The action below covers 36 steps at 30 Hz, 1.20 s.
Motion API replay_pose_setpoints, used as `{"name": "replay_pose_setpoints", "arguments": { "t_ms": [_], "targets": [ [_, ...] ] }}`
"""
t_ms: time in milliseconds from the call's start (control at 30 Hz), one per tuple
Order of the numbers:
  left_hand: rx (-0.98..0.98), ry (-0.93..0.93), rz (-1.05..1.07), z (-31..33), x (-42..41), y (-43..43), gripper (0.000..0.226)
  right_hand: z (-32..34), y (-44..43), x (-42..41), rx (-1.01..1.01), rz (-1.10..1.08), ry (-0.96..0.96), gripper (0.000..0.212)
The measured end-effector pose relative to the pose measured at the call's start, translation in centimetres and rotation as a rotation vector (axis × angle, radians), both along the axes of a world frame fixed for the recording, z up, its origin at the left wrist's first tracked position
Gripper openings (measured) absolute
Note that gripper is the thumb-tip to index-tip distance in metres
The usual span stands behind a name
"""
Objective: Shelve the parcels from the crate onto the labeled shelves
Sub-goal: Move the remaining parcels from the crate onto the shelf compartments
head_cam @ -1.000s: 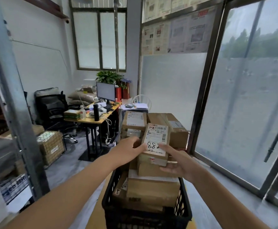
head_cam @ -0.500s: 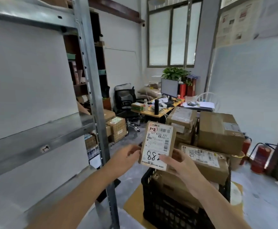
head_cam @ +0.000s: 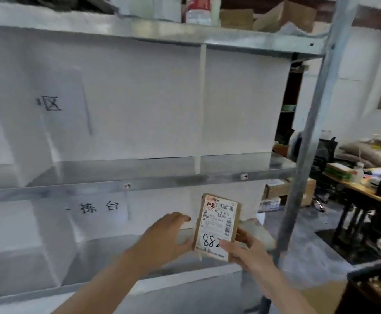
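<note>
Head view: gaze now swings from the crate to the shelves; parcel, label "1-2", held upright before the lower bay, left hand and right hand fingers pinching its edges, placement pending.

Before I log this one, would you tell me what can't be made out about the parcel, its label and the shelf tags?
Head view only:
- Parcel: the handwritten number reads 88, then the right hand thumb covers the rest.
- Fine label print: too small and blurred to read.
- Left hand: whether it touches the parcel's edge is unclear.
- Small tags on the shelf rail: too small to read.
- Crate: only a corner shows, cut off by the frame edge.
</note>
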State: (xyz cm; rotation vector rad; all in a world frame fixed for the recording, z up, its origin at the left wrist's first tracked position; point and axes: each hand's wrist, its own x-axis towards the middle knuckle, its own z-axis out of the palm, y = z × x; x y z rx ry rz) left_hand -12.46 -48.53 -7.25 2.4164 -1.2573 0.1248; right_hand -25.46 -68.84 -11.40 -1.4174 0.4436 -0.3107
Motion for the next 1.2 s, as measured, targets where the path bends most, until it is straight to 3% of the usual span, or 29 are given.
{"name": "replay_pose_setpoints", "arguments": {
  "t_ms": [100,367,533,633,767,933,1200],
  "targets": [
    [-0.012,-0.035,0.130,-1.0,1.0,9.5,0.054,-1.1,8.1,3.9,0.000,0.128,0.011,0.092],
    [-0.091,-0.022,0.432,-2.9,1.0,34.0,0.061,-1.4,30.9,11.8,-0.020,0.488,-0.011,0.062],
    [-0.111,0.016,0.629,-4.4,0.2,46.7,0.062,-2.7,43.1,15.3,-0.002,0.671,-0.010,0.069],
    [-0.116,0.028,0.729,-4.2,0.8,52.2,0.064,-3.4,48.7,17.1,0.009,0.771,0.007,0.077],
    [-0.112,0.065,0.810,-3.8,2.4,57.6,0.071,-3.9,54.2,20.5,0.018,0.856,0.003,0.071],
    [-0.074,0.106,0.905,-3.0,6.0,63.1,0.067,-3.4,61.0,26.1,0.068,0.925,-0.025,0.057],
    [-0.156,0.041,0.994,1.0,12.3,72.4,0.054,-0.7,72.1,34.6,0.159,1.068,-0.035,0.064]
  ]
}}
